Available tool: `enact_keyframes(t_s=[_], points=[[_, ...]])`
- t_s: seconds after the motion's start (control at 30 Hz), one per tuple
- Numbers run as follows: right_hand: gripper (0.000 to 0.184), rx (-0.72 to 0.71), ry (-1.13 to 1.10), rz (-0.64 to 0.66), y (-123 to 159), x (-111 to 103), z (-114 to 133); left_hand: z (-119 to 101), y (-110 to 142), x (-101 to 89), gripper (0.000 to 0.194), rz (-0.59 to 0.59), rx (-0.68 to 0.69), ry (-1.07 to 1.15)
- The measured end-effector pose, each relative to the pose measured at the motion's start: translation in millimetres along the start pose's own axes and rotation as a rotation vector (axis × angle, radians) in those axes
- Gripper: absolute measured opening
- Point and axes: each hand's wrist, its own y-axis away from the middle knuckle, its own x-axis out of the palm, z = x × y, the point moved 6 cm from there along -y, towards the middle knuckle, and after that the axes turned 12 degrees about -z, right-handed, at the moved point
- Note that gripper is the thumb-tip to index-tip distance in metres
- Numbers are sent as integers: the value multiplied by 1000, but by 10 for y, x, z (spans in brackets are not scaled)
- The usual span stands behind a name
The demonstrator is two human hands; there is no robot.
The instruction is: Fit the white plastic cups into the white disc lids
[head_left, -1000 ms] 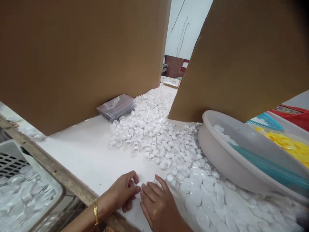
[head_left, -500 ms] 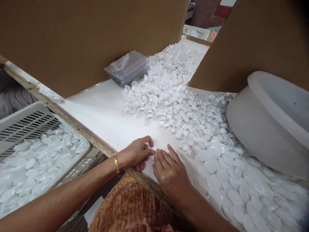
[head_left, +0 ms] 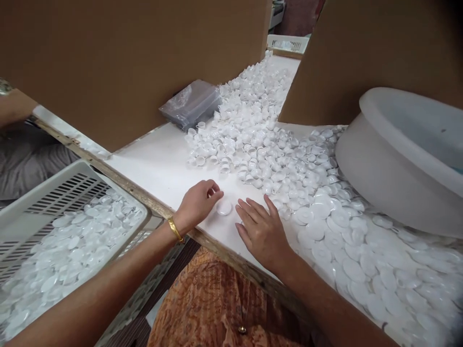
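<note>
A small round white plastic saucer (head_left: 224, 207) lies on the white tabletop between my hands. My left hand (head_left: 198, 205), with a gold bangle at its wrist, is just left of it, thumb and fingers curled together. Whatever the fingers may hold is hidden. On the saucer's right my right hand (head_left: 262, 231) hovers over or rests on the table, palm down, fingers stretched and slightly apart, holding nothing. Tiny white plastic cups (head_left: 249, 140) are heaped beyond my hands. Flat white saucers (head_left: 350, 270) lie spread to the right.
A white slotted basket (head_left: 119, 180) of white pieces stands at the left, below the table's wooden edge (head_left: 133, 195). Cardboard panels (head_left: 119, 62) rise behind. A clear plastic packet (head_left: 193, 103) lies by one. A large whitish tub (head_left: 379, 168) tilts at right. Another person's arm (head_left: 14, 106) shows far left.
My hands have moved apart, leaving the saucer in view on the table between them. The right fingers have spread. The view has shifted, and another person's arm has appeared at the left edge.
</note>
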Motion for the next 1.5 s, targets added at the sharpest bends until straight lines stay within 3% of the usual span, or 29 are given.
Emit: enact_keyframes(t_s=[0.13, 0.27, 0.43, 0.73, 0.9, 0.97, 1.07, 1.23, 1.37, 1.5], points=[[24, 31, 26, -24, -3, -31, -43, -325, -99, 123, 24, -202, 201, -154], [23, 41, 20, -26, 11, -31, -43, -392, -163, 386, 25, -283, 239, -359], [21, 95, 2, -44, -15, -84, -103, -383, -184, 526, 28, -254, 279, -451], [22, 330, 11, -125, -103, -309, -458, -400, -226, 583, 32, -161, 303, -449], [23, 309, -40, -105, -92, -295, -400, -386, -223, 531, 32, -234, 286, -401], [23, 292, -61, -80, -52, -266, -371, -354, -215, 494, 32, -244, 278, -307], [24, 275, -68, -53, -4, -233, -353, -279, -204, 442, 30, -165, 201, -47], [24, 258, -186, -91, -27, -257, -256, -212, -149, 327, 24, -65, -198, 638], [29, 354, -437, -117, -40, -261, -132, -415, -20, 378, 19, 136, -407, 1114], [18, 422, -522, -146, -15, -268, -73, -593, 62, 438, 23, 216, -477, 1258]])
